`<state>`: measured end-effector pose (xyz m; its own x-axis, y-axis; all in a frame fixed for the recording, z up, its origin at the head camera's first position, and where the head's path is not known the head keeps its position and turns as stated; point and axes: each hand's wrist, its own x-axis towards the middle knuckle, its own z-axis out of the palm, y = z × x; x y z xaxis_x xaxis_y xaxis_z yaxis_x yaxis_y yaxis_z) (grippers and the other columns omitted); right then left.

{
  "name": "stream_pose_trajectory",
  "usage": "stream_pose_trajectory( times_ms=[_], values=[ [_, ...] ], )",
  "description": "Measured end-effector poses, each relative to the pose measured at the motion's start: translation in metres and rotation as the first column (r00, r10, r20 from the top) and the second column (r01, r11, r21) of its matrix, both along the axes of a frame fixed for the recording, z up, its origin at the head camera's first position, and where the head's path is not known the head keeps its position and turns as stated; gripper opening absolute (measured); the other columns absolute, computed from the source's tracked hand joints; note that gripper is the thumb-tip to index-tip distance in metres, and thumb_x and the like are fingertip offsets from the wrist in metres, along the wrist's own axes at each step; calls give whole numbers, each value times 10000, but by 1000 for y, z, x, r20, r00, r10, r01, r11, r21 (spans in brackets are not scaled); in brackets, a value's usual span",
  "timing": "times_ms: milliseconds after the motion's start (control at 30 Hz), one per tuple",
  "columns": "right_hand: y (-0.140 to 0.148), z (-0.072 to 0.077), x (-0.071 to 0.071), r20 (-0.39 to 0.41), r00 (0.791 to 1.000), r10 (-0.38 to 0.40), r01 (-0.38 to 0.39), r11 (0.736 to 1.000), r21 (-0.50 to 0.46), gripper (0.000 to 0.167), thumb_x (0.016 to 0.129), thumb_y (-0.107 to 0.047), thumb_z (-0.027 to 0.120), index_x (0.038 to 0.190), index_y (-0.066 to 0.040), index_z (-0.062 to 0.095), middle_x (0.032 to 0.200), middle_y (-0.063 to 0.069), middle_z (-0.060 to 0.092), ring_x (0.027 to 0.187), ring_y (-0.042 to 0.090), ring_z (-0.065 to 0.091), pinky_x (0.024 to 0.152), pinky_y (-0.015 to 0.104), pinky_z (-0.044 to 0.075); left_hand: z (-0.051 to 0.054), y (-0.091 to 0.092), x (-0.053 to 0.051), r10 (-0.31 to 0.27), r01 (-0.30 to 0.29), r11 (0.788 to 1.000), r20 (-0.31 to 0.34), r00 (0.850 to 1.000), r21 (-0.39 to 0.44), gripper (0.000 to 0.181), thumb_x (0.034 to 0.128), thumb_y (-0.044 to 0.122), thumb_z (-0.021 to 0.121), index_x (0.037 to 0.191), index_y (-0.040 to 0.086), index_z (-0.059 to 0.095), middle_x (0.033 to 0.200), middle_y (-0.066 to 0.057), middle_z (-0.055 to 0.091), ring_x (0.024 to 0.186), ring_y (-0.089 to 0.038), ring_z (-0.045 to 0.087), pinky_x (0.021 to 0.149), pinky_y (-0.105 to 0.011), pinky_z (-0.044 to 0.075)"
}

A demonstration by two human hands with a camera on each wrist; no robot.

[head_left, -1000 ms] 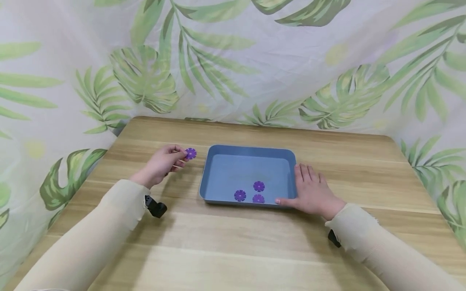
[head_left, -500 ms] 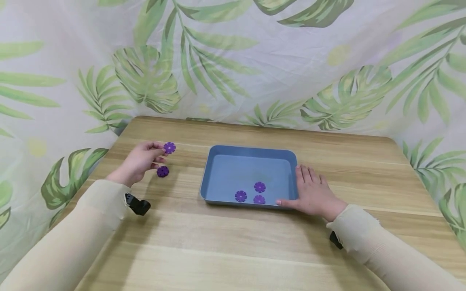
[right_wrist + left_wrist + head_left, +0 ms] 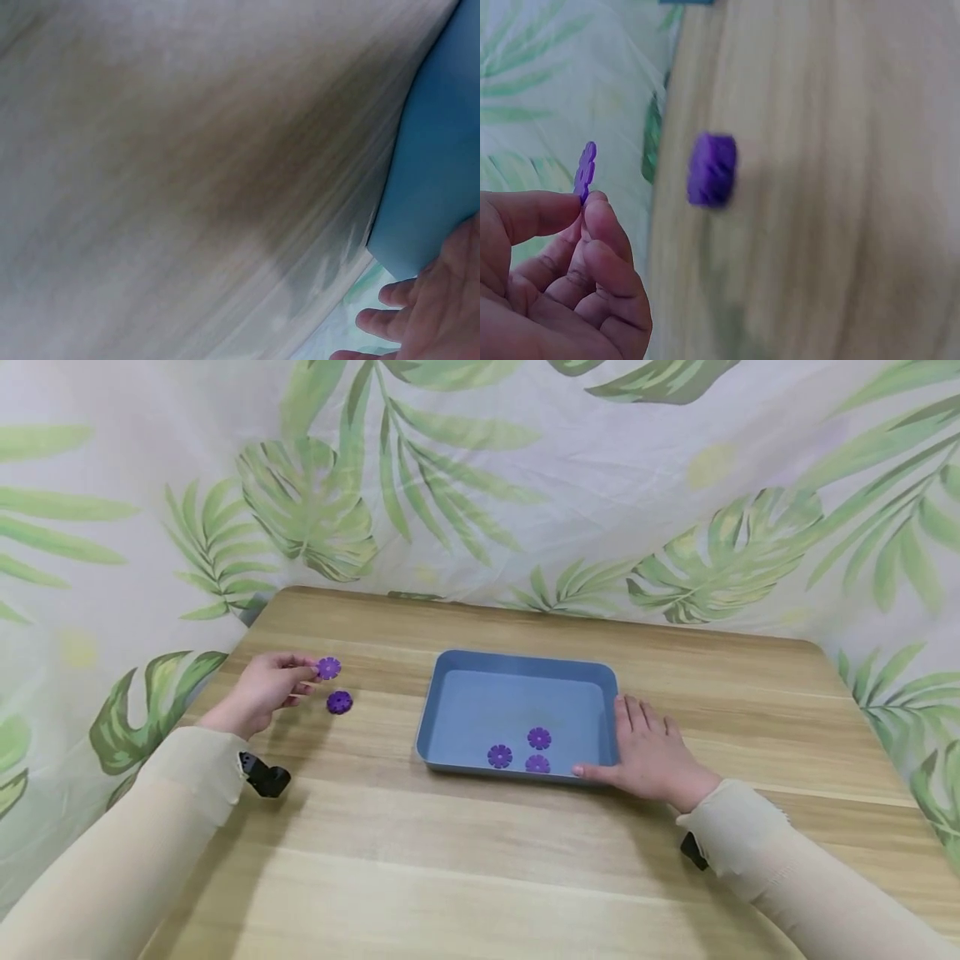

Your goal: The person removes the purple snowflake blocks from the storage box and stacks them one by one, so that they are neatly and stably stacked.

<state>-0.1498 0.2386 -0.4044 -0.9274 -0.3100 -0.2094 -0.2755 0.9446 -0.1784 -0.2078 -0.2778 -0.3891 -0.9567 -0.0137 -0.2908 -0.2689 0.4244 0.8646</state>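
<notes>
Thumb and fingertips of my left hand (image 3: 270, 687) pinch one thin purple flower-shaped disc (image 3: 328, 668) above the left of the table; in the left wrist view the disc (image 3: 586, 171) is seen nearly edge-on. Just to its right, a small thick stack of purple discs (image 3: 339, 702) sits on the wood, its ridged side blurred in the left wrist view. Three more purple discs lie apart near the front of a blue rectangular tray (image 3: 517, 662). At the tray's right front corner, my right hand (image 3: 651, 753) rests with straight fingers along the side wall and its thumb on the front rim.
A light wooden table (image 3: 450, 868) carries everything. Behind it hangs a leaf-patterned cloth (image 3: 480, 485), close to the table's back edge. A stretch of bare wood lies between the stack and the tray.
My left hand has drawn leftward, away from the tray, with the disc still pinched. The stack, hidden behind that hand earlier, now shows. The right hand and tray stay put.
</notes>
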Motion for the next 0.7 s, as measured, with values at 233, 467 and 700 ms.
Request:
stream_pose_trajectory(
  times_ms=[233,467,700],
  values=[
    [2,1,0,8,1000,-12,12,1000,-4,1318,840,-851,547,1572,152,104,1632,361,142,1492,546,154,1134,744,151,-16,-14,1,-14,12,1000,50,999,24,352,1100,109,463,1371,-115,464,916,57,655,769,-56,620,651,-236,527],
    [2,1,-1,-2,1000,-7,7,1000,1,1308,847,-843,548,1570,154,108,1631,360,149,1489,547,162,1130,748,152,-22,-11,3,-52,52,999,73,996,5,333,1091,90,472,1340,-131,475,937,21,686,777,-66,617,645,-224,512],
    [4,1,1,10,1000,-15,15,1000,-6,1315,845,-845,549,1570,155,98,1634,360,138,1491,548,149,1129,752,142,-24,-6,2,-84,89,994,78,993,-58,340,1090,129,492,1318,-121,519,965,-5,700,805,-92,614,677,-247,503]
  ],
)
